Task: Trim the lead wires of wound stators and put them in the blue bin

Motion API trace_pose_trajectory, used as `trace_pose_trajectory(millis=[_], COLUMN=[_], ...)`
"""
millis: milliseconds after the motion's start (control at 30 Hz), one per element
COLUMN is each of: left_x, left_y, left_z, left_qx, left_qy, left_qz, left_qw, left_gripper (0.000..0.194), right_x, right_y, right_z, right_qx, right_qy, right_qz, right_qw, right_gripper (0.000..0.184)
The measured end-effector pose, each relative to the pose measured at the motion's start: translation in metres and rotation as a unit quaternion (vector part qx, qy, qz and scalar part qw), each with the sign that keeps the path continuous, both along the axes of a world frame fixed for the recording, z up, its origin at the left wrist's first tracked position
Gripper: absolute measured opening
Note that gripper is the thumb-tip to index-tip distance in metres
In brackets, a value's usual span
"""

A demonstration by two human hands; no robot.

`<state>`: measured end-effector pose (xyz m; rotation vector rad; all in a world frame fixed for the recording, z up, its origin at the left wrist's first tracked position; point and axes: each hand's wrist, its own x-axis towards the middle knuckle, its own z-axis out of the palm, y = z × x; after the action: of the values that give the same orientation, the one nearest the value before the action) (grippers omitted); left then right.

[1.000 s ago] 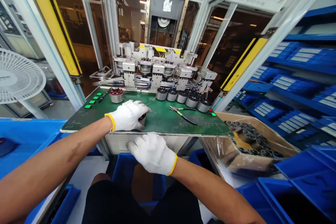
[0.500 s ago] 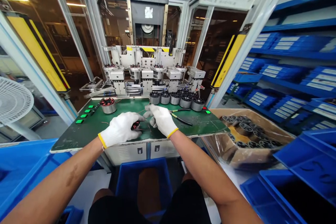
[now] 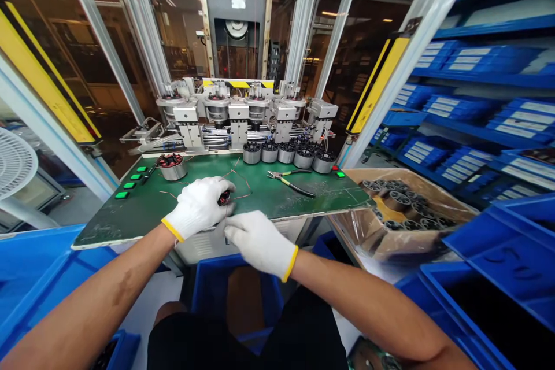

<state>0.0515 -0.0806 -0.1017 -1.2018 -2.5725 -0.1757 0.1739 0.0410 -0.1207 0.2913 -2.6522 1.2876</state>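
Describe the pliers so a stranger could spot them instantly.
Before the machine stretches a green tabletop. On its right half, in front of the row of silver cylinders, lie the pliers. Unlike those round parts, they spread yellow-and-black handles.

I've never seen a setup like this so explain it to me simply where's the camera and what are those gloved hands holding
There's no robot arm here: a person works with two white-gloved hands, seen from a camera on their head, looking forward and down.

The left hand holds a small part with red and black on it near the front edge of the green worktop. The right hand is beside it, fingers curled; whether they pinch a wire is too small to tell.

On the worktop lie pliers, loose wire, a red-topped metal cylinder and a group of dark-topped ones. Behind stands a metal machine.
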Motion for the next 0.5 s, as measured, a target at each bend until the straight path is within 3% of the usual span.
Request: trace_pose_trajectory(millis=[133, 233, 367, 433, 500], left_x=[0.005, 0.005, 0.001, -0.001, -0.001], left_y=[0.002, 0.000, -0.001, -0.001, -0.001], left_z=[0.001, 0.004, 0.002, -0.001, -0.004], left_qx=[0.006, 0.003, -0.009, -0.014, -0.010], left_qy=[0.026, 0.023, 0.013, 0.002, 0.005], left_qz=[0.002, -0.015, -0.032, -0.018, 0.014], left_qw=[1.000, 1.000, 0.999, 1.000, 1.000], left_gripper=[0.034, 0.032, 0.031, 0.029, 0.032], right_x=[0.007, 0.009, 0.021, 0.024, 0.019], right_y=[-0.039, -0.054, -0.041, -0.025, -0.008], right_z=[-0.012, -0.014, 0.019, 0.043, 0.060], right_qx=[0.013, 0.114, 0.355, 0.381, 0.386], right_qy=[0.057, 0.087, 0.091, 0.144, 0.180], right_qz=[0.007, -0.005, -0.057, -0.105, -0.102], right_qw=[0.998, 0.990, 0.929, 0.907, 0.899], right_gripper=[0.020, 0.021, 0.036, 0.044, 0.039])
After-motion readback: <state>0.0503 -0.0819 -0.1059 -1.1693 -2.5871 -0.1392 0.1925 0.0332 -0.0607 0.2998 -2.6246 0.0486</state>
